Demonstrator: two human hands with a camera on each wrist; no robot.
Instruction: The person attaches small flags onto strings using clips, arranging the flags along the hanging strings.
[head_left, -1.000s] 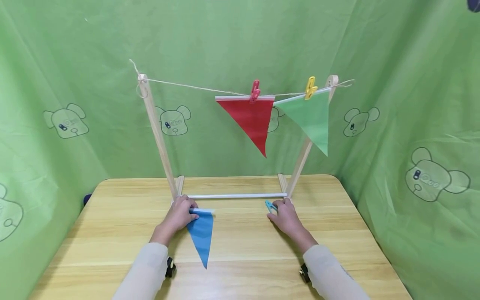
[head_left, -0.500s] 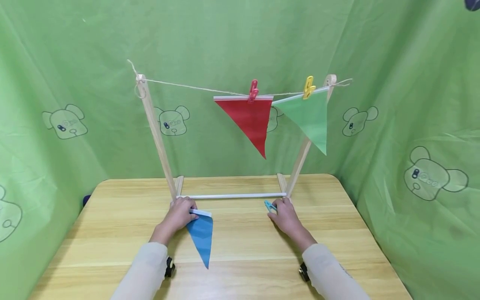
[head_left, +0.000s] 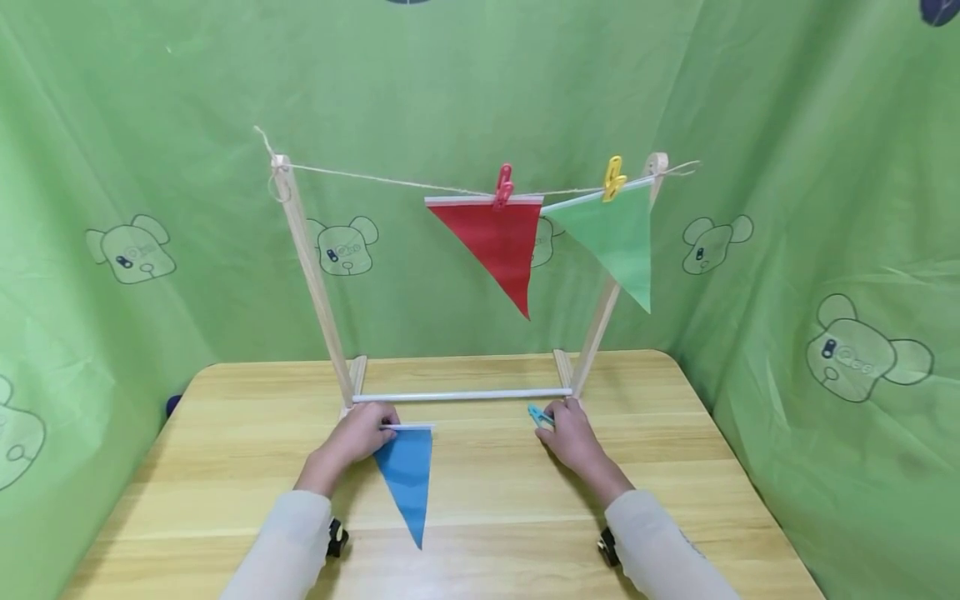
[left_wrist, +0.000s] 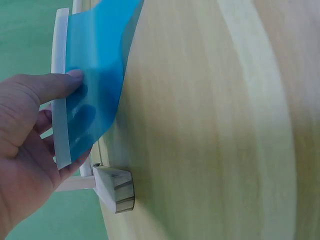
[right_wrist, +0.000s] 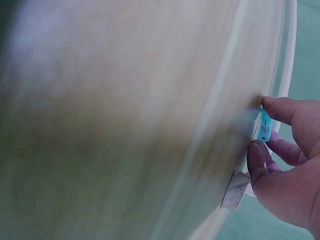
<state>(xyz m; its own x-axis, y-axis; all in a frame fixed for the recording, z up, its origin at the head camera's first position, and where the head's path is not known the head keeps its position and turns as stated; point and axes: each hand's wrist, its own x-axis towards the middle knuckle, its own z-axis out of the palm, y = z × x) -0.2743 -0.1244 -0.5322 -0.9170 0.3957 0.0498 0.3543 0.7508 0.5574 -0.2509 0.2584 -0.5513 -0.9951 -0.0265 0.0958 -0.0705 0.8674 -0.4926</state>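
At the left of the stand, my left hand [head_left: 360, 435] pinches a blue triangular pennant [head_left: 408, 483] by its white-edged top. The pennant's point hangs toward me. In the left wrist view the thumb lies on the blue cloth [left_wrist: 97, 65], with the fingers behind it. My right hand [head_left: 572, 435], near the stand's right foot, holds a teal clothespin [head_left: 538, 416] between thumb and fingers; its ends show in the right wrist view. Above, a red pennant [head_left: 498, 246] hangs from the string under a red clothespin [head_left: 503, 187]. Beside it hangs a green pennant [head_left: 618, 237] under a yellow clothespin [head_left: 613, 179].
A twine string [head_left: 382, 178] runs between a left wooden post [head_left: 309, 267] and a right wooden post [head_left: 596, 329]. A white rod [head_left: 461, 395] joins the posts low down. The wooden table [head_left: 480, 533] is surrounded by green curtain [head_left: 480, 83].
The blue pennant has shifted slightly right and downward, and its white top edge has turned from slanted to nearly level. The right hand with the clothespin has barely moved.
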